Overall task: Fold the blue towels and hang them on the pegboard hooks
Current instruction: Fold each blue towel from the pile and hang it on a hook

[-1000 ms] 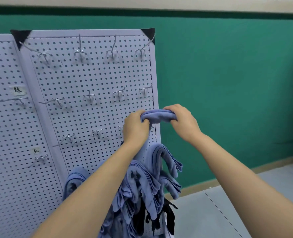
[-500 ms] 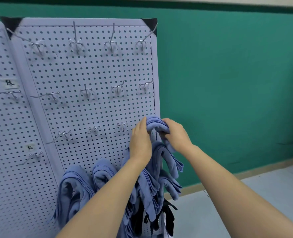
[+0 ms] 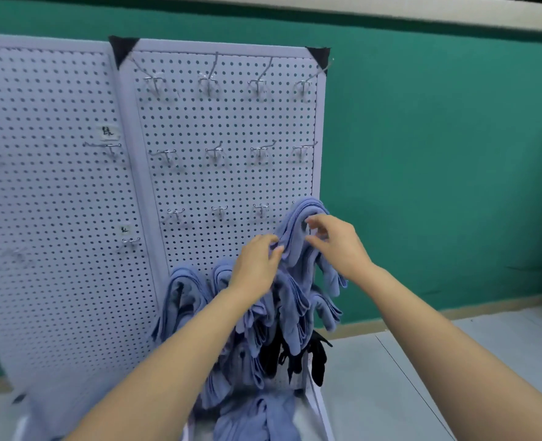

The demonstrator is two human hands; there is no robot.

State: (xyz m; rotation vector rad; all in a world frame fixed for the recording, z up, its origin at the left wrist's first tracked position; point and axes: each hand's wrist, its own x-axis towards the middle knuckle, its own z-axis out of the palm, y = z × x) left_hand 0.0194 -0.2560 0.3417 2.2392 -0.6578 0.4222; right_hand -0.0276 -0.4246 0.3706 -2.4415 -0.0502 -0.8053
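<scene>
Wall [image 3: 438, 154]: green, behind everything, with a pale band along the top.
Floor [image 3: 422, 377]: light grey, with a seam line running away from the board's foot.
Pegboard [image 3: 225, 122]: two white perforated panels side by side, with black corner caps on the right panel.
Hung towels [image 3: 180, 297]: blue, folded, draped in a crowded bunch across the lower rows of the right panel.
Black cloth [image 3: 317, 358]: hangs low, under the bunch's right end.
Loose towels [image 3: 257, 415]: blue heap at the foot of the board.
Top towel [image 3: 298, 224]: blue and folded, draped over the third row by the panel's right edge, above the bunch; its hook is hidden.
Left hand [image 3: 257, 265]: fingers bent, tips on the top towel's left edge; I cannot tell whether they pinch it.
Right hand [image 3: 336, 246]: fingers spread and loose at the towel's fold, gripping nothing.
Hooks [image 3: 210, 79]: bare metal, in rows higher up.
Label [image 3: 107, 131]: small white tag on the left panel.
</scene>
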